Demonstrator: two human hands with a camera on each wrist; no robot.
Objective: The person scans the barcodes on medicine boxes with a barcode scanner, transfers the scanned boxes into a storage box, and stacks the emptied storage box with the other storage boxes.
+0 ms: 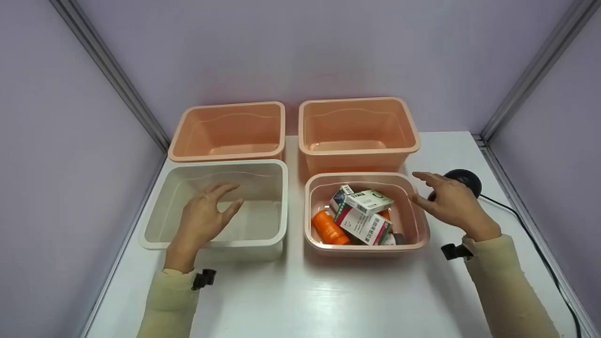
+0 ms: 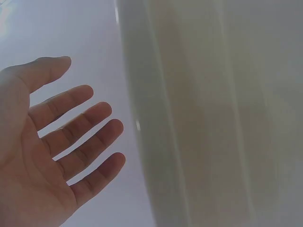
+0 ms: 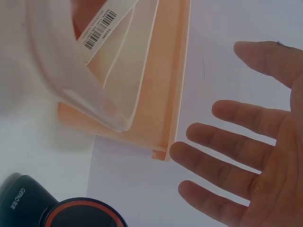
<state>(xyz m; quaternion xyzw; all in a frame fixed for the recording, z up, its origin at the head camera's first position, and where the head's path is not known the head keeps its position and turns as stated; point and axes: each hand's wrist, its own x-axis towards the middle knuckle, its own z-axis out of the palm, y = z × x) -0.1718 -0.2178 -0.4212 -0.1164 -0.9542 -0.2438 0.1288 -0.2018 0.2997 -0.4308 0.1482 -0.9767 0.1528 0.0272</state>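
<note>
Well, neither grip is holding anything!

The left hand (image 1: 202,218) is hanging over the pale grey bin (image 1: 249,243), fingers spreading wide. The right hand (image 1: 449,201) is hovering by the right rim of the pink bin (image 1: 366,248), its thumb standing well off the fingers. Inside that pink bin, the orange bottle (image 1: 328,227) is lying on its side at the left, and the green-and-white carton (image 1: 371,200) is overlapping the magenta-striped carton (image 1: 364,226). Those 2 cartons are looking light but crushable, so their narrow edges are offering the safest pinch. The bottle is seeming stiff, smooth and apt to roll; its middle is inviting a full wrap of the fingers.
</note>
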